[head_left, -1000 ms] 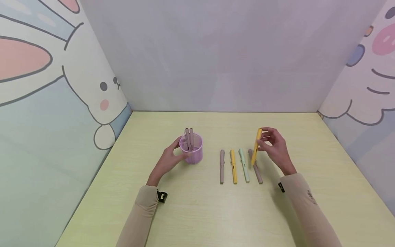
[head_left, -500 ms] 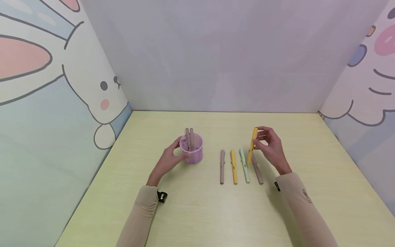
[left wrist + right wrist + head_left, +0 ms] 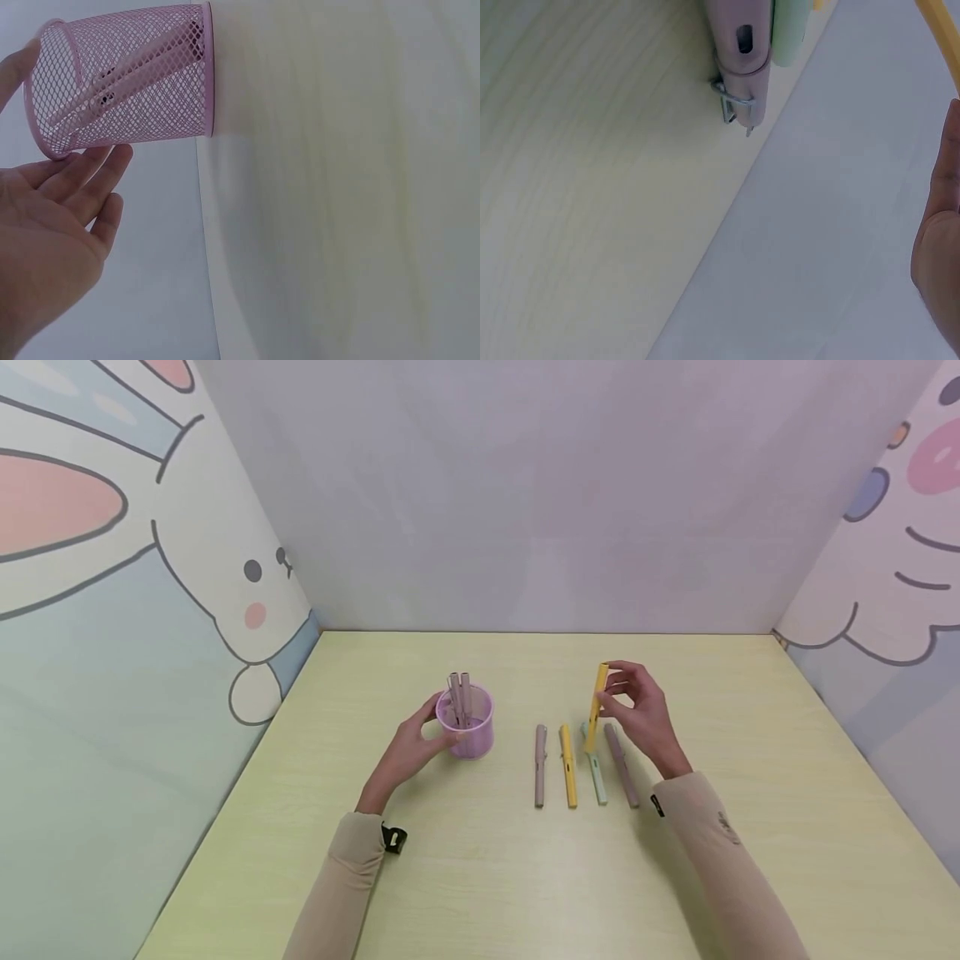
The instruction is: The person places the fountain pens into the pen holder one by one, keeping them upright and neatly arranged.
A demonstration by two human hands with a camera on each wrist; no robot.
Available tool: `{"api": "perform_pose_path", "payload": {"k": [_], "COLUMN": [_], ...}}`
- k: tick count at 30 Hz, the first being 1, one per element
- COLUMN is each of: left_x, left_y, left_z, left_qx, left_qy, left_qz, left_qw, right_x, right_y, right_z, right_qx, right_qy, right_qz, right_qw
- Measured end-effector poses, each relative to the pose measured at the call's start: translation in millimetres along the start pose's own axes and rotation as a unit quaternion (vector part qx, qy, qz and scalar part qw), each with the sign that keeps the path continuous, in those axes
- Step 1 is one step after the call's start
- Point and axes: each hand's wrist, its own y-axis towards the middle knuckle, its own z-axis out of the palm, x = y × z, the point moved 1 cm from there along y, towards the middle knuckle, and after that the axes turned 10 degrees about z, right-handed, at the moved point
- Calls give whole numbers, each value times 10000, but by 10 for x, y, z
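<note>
Your right hand has carried the yellow pen to the left over the last second: it was out past the far right of the row, and now it hangs nearly upright over the green pen, a good way closer to the pink mesh cup. Your fingertips pinch the pen about halfway up its barrel, thumb on one side and fingers curled on the other (the right wrist view catches only a sliver of yellow at the top corner, so the grip is read from the head view). The pen is clear of the table and touches nothing on it.

Your left hand has not shifted. Its fingers lie fairly straight against the cup's left side, touching the mesh near the rim, steadying rather than wrapping it. Two mauve pens already stand inside.

Four pens lie side by side where they were: a mauve pen, a second yellow pen, the green one, and a darker mauve pen. Judging by its drift, the held pen is travelling toward the cup, with roughly half the gap yet to cover.
</note>
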Motion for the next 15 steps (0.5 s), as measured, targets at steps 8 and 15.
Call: {"api": "perform_pose_path", "payload": {"k": [8, 15], "left_x": [4, -7], "left_y": [-3, -12], "left_z": [-13, -9], "left_qx": [13, 21], "left_qy": [16, -50], "left_qz": [26, 81], "left_qw": [10000, 10000], "right_x": [-27, -4], "right_y": [61, 81], "right_z": [136, 235], "right_qx": [12, 97], "right_qy": [263, 402], "right_qz": [-27, -83], "right_qw": [9996, 9991]}}
